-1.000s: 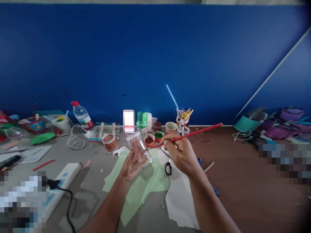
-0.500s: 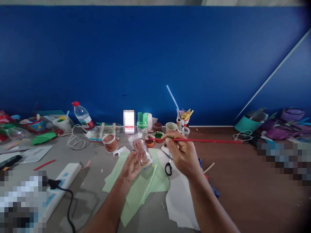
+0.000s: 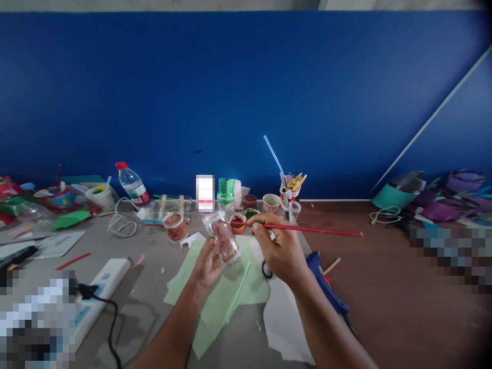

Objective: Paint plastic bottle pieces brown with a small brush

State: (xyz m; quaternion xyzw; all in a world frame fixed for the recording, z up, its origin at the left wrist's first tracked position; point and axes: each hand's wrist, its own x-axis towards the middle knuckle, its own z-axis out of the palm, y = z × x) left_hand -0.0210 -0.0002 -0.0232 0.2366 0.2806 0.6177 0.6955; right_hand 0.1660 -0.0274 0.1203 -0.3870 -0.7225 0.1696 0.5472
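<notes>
My left hand (image 3: 207, 264) is closed around a small clear plastic bottle (image 3: 223, 240) smeared with brown paint, held tilted above a light green paper sheet (image 3: 226, 292). My right hand (image 3: 279, 248) pinches a long red paintbrush (image 3: 307, 228), whose tip touches the upper part of the bottle. The brush handle points right, nearly level. Small pots of brown paint (image 3: 237, 223) and green paint (image 3: 251, 212) stand just behind the bottle.
A blue glue gun (image 3: 326, 287), scissors (image 3: 265, 269) and white paper (image 3: 284, 318) lie by my right arm. A water bottle (image 3: 132, 185), cups (image 3: 271, 203), a brush holder (image 3: 289, 192), a white power strip (image 3: 98, 292) with black cord and craft clutter cover the table.
The brush tip has moved from the paint pots to the bottle, and its handle swung down to almost level. My right hand shifted left, uncovering the glue gun.
</notes>
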